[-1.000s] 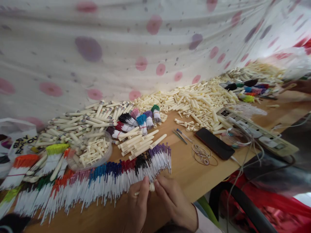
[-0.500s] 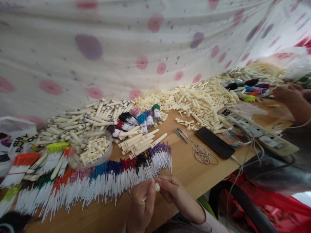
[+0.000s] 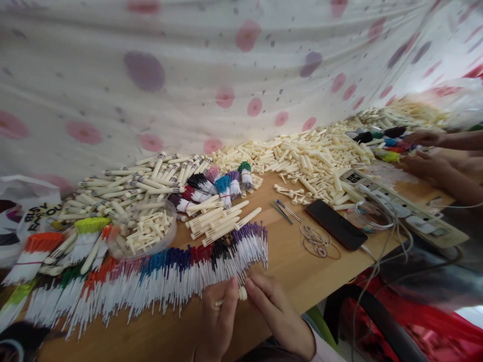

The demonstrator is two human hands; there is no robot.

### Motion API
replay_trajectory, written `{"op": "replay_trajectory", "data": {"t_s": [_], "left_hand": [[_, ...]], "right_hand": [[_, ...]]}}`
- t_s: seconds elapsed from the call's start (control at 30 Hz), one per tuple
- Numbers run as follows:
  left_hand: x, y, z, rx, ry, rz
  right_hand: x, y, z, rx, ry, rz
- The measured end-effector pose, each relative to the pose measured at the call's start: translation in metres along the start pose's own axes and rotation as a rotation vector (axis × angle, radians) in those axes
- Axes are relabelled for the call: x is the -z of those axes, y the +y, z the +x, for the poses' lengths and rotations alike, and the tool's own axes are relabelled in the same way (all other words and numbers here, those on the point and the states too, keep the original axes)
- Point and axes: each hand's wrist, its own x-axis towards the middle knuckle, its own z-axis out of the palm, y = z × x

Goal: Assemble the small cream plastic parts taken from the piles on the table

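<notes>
My left hand (image 3: 220,318) is closed around a cream plastic pen part (image 3: 242,293), whose ridged round end sticks out toward the right. My right hand (image 3: 278,312) has its fingertips pressed together against that end; whatever they pinch is too small to make out. Just beyond my hands lies a long row of thin white pen refills (image 3: 175,284), sorted by tip colour from orange through pink, blue, red and black to purple. Behind the row are several slotted cream pen barrels (image 3: 222,225) and a clear plastic tub (image 3: 174,229) of small cream parts.
Rubber-banded refill bundles (image 3: 223,188) lie before heaped pen barrels (image 3: 302,151). To the right are tweezers (image 3: 282,212), rubber bands (image 3: 315,240), a phone (image 3: 335,224) on a cable and a power strip (image 3: 411,211). Another person's hands (image 3: 430,156) work at far right.
My right fingertips have shifted slightly around the pen part's end, and the part sits a bit lower. The other person's hands have moved left over the table. The view has shifted slightly.
</notes>
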Motion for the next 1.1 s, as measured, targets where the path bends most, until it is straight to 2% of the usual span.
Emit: {"op": "replay_trajectory", "data": {"t_s": [0.07,0.23,0.4,0.57,0.7,0.8,0.93,1.0,1.1], "left_hand": [[0.001,0.001,0.000,-0.008,-0.006,0.005],[0.002,-0.002,0.001,-0.001,0.005,0.028],[-0.001,-0.006,-0.001,0.011,-0.018,0.014],[-0.002,-0.005,0.000,0.013,0.043,0.020],[-0.001,-0.006,-0.001,-0.064,-0.008,0.086],[-0.002,-0.009,-0.003,-0.103,-0.011,0.128],[-0.002,-0.017,-0.004,-0.148,0.010,0.138],[-0.001,-0.020,-0.003,-0.158,0.029,0.129],[0.000,-0.020,-0.002,-0.152,0.071,0.140]], "right_hand": [[-0.002,0.002,0.000,-0.040,0.022,0.029],[0.001,-0.003,-0.004,0.099,0.041,-0.109],[0.005,-0.003,-0.005,0.108,0.030,-0.143],[0.003,0.002,-0.008,0.142,0.003,-0.177],[-0.004,0.004,-0.009,0.084,0.062,-0.072],[-0.011,0.007,-0.007,-0.013,0.105,0.131],[-0.012,0.007,-0.004,-0.115,0.066,0.391],[-0.009,0.003,-0.003,-0.095,0.047,0.327],[-0.005,-0.003,-0.002,0.007,0.107,0.138]]}}
